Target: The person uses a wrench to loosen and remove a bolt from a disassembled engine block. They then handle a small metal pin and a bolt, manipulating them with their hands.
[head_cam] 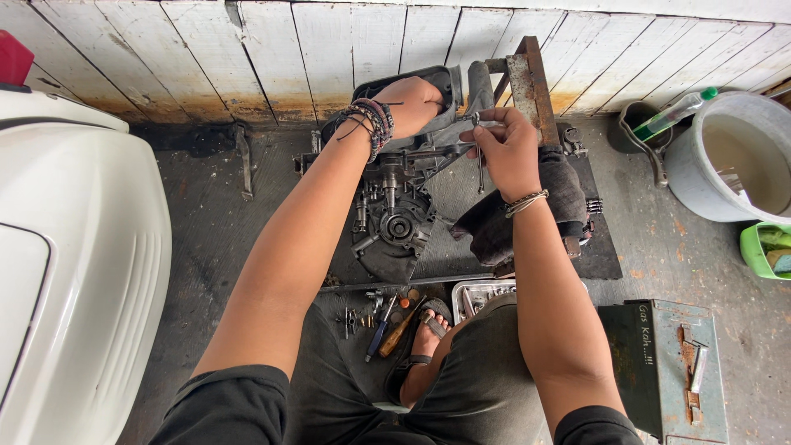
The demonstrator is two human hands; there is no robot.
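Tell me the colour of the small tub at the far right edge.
Bright green; the tub shows in the head view, cut off by the frame edge beside the grey bucket.
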